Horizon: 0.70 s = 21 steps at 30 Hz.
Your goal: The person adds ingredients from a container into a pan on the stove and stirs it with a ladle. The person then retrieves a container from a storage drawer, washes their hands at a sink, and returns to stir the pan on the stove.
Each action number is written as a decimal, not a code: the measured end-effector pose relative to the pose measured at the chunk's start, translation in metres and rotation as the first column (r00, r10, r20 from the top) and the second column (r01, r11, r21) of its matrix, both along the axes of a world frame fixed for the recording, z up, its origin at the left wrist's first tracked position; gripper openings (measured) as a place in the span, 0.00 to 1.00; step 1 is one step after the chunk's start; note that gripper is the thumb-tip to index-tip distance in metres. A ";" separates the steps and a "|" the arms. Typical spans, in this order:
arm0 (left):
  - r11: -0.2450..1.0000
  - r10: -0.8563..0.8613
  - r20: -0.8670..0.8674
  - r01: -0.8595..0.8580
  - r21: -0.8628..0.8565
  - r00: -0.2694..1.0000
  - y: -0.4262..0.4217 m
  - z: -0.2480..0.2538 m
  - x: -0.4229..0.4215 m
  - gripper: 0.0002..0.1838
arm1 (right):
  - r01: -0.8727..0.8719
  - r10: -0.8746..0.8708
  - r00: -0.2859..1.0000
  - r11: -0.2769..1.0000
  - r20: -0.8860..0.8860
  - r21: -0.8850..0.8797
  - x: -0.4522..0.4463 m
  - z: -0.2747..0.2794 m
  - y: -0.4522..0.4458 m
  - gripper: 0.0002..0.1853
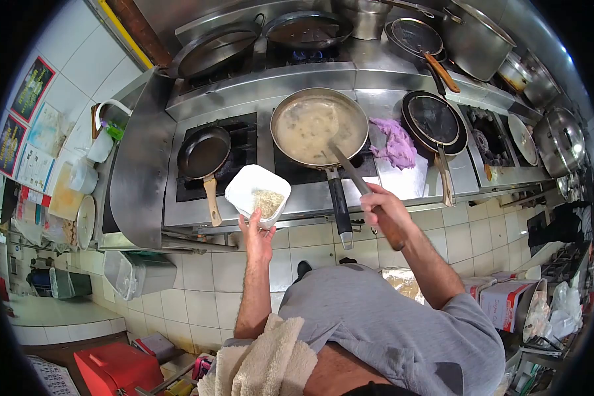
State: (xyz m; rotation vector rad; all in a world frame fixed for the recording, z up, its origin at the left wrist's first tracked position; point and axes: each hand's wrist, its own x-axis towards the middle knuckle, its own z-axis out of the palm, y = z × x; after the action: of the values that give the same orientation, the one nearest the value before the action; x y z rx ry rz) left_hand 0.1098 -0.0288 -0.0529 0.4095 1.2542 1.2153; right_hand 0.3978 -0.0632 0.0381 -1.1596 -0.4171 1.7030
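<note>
My left hand [256, 239] grips a white plastic tub [247, 181] from below and tilts it a little. A heap of pale, flaky, herb-like bits [267, 201] lies in the tub. In my right hand [384, 210] is a long metal cooking utensil [353, 173] with a wooden handle. Its lower end dips into a cloudy, light-brown sauce [307, 125], so the shape of its head is hidden. The sauce fills a wide frying pan [274, 137] on the stove. The pan's dark handle [340, 208] points toward me, untouched, between my hands.
A small black frying pan [204, 152] sits on the left burner. Right of the sauce pan lie a purple cloth [396, 144] and stacked dark pans [432, 117]. Large pans [308, 30] stand on the back burners, one over a blue flame. A pot [476, 41] is at the back right.
</note>
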 end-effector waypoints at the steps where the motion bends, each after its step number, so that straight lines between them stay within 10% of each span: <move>1: 1.000 0.003 -0.001 -0.003 0.006 1.000 -0.001 0.000 0.000 0.59 | 0.001 -0.001 1.000 1.000 -0.004 0.001 0.003 -0.002 -0.001 0.25; 3: 1.000 0.003 0.006 -0.003 0.018 1.000 -0.004 0.002 -0.001 0.58 | -0.022 0.027 0.961 1.000 -0.274 0.018 0.015 -0.007 -0.004 0.29; 8: 0.998 0.023 0.023 -0.024 0.059 0.999 -0.011 0.011 -0.008 0.58 | -0.056 0.069 0.980 0.995 -0.185 0.077 0.018 -0.004 -0.020 0.31; 17: 0.977 0.130 0.041 -0.135 0.165 0.991 -0.022 0.033 -0.006 0.51 | -0.302 0.218 0.842 0.948 0.493 0.097 0.039 -0.002 -0.021 0.39; 20: 0.972 0.144 0.039 -0.149 0.183 0.989 -0.023 0.036 -0.001 0.49 | -0.354 0.137 0.640 0.926 0.756 0.132 0.040 -0.022 -0.016 0.37; 21: 0.973 0.140 0.035 -0.144 0.181 0.990 -0.024 0.036 0.000 0.49 | -0.417 0.063 0.382 0.902 0.922 0.111 0.041 -0.029 -0.014 0.36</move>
State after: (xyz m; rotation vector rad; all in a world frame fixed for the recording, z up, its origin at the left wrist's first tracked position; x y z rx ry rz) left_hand 0.1100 -0.0531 -0.0171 0.4451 1.1725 1.4604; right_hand 0.4386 -0.0769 0.0089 -1.7618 -1.5847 0.9639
